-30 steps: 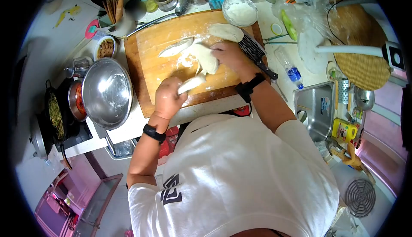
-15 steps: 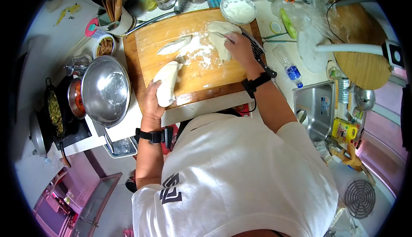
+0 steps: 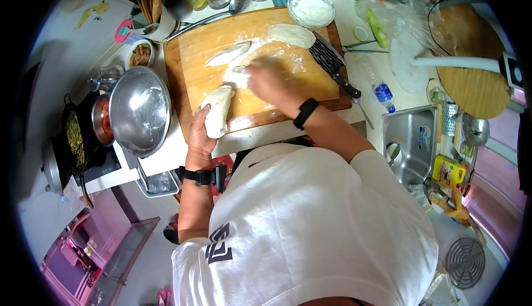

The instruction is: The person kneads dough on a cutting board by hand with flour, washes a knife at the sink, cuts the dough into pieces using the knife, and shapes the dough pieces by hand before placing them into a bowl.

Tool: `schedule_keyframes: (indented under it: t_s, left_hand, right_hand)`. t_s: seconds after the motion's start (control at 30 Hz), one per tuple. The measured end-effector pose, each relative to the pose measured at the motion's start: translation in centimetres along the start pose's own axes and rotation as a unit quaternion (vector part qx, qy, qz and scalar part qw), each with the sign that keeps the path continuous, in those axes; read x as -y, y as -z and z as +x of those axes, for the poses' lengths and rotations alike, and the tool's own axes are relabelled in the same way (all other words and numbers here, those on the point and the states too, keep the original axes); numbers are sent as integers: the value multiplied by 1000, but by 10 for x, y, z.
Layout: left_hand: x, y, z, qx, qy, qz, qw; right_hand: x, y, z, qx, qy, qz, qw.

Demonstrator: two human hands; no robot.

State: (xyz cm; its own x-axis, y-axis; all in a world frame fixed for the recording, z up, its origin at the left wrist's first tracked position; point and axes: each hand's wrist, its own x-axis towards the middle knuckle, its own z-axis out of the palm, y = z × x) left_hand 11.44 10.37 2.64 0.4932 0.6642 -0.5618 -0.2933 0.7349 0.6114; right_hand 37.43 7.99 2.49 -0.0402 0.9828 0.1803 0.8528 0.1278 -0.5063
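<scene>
My left hand [image 3: 200,134] is wrapped round the outer side of a thick piece of dough [image 3: 218,112] at the near left of the wooden board [image 3: 260,102]. Over the middle of the board is my right hand [image 3: 267,82], its fingers smeared by motion, beside a small whitish patch of dough or flour [image 3: 236,76]. A long flat dough piece [image 3: 228,54] lies farther back on the left. Another flat dough piece [image 3: 291,35] rests at the back right, next to a dark-bladed knife [image 3: 328,59]. Loose flour is scattered over the wood.
A large steel bowl [image 3: 139,112] stands left of the board. Behind the board are a bowl of flour [image 3: 311,9] and a ladle [image 3: 237,2]. A plastic bottle [image 3: 383,94] and a sink [image 3: 411,142] are on the right. A pan of chopped greens [image 3: 73,134] sits far left.
My right hand has moved left and nearer, from the back-right dough to the board's middle. My left hand stays at the thick dough. The view has shifted slightly.
</scene>
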Motion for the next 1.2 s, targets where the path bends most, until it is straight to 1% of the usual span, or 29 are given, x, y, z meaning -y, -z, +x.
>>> schedule_keyframes:
  t_s: [0.07, 0.13, 0.17, 0.2, 0.27, 0.3, 0.33, 0.37, 0.4, 0.43, 0.47, 0.5, 0.53, 0.57, 0.6, 0.67, 0.7, 0.73, 0.77, 0.8, 0.87, 0.93, 1.0, 1.03, 1.07, 1.1, 1.13, 1.17, 1.2]
  left_hand:
    - [5, -12, 2, -17, 5, -18, 1000]
    - [6, -23, 6, -7, 10, -21, 1000]
    - [6, -30, 7, 4, 16, -22, 1000]
    - [5, -41, 8, 5, 16, -25, 1000]
    - [2, -60, 11, -26, -3, 78, 997]
    - [4, -59, 17, -23, -2, 122, 992]
    - [4, -60, 23, -23, -1, 121, 992]
    - [3, -61, 28, -8, -21, 253, 967]
    - [2, -62, 34, 7, -40, 380, 924]
    - [-6, -67, 37, 17, -20, 481, 876]
    - [-11, -71, 37, 14, -18, 483, 876]
    - [-16, -81, 35, 53, -80, 577, 811]
    - [-21, -93, 33, 91, -142, 661, 732]
    - [-28, -106, 30, 86, -128, 697, 701]
    - [-26, -108, 31, 86, -126, 698, 700]
    - [-23, -107, 37, 103, -210, 713, 661]
    - [-18, -101, 40, 103, -207, 714, 660]
    - [-11, -93, 45, 70, -227, 668, 705]
    - [-5, -84, 49, 37, -246, 619, 745]
    - [-4, -81, 49, 38, -244, 621, 744]
    - [0, -77, 49, -82, -196, 702, 680]
    - [4, -75, 51, -104, -174, 705, 680]
    - [3, -75, 59, -169, -101, 704, 683]
    - [4, -71, 64, -167, -103, 704, 683]
    - [7, -63, 70, -161, -122, 684, 701]
    - [5, -63, 70, -156, -140, 663, 718]
    - [4, -63, 70, -156, -141, 663, 718]
    - [2, -62, 69, -129, -174, 637, 740]
    - [-1, -66, 65, -101, -206, 608, 760]
  right_hand:
    - [-24, 15, -6, -22, -127, 195, 972]
    - [-45, 30, -13, -87, -160, 170, 968]
    - [-58, 47, -17, -49, -127, 83, 987]
    - [-55, 54, -16, -48, -127, 81, 987]
    - [-43, 62, -22, -146, -34, 3, 989]
    - [-36, 59, -25, -144, -34, 2, 989]
    - [-26, 53, -26, -139, -31, 78, 987]
    - [-17, 46, -27, -135, -27, 153, 979]
    - [-10, 40, -29, -135, -28, 154, 978]
    - [-2, 32, -30, -108, -49, 203, 972]
    - [5, 22, -32, -81, -71, 254, 961]
    - [10, 11, -35, -65, -102, 284, 951]
    - [17, 14, -33, -66, -102, 285, 951]
    - [23, 18, -30, -94, -71, 210, 971]
    - [27, 20, -28, -119, -41, 135, 983]
    - [19, 6, -24, -111, -30, 112, 987]
    - [15, 3, -23, -106, -24, 78, 991]
    - [10, -1, -20, -101, -17, 44, 994]
    - [5, -9, -18, -101, -18, 46, 994]
    - [3, -15, -15, -96, -23, 14, 995]
    - [-5, -25, -8, -90, -29, -18, 995]
    - [-6, -29, 2, -86, -38, -21, 995]
    - [-6, -33, 10, -102, -34, -15, 994]
    - [-6, -33, 13, -119, -29, -12, 992]
    - [-7, -34, 12, -121, -29, -14, 992]
    - [-7, -36, 12, -138, -46, 42, 989]
    - [-7, -38, 12, -153, -61, 98, 981]
    - [-8, -40, 10, -154, -60, 97, 981]
    - [-8, -37, 7, -93, -168, 222, 956]
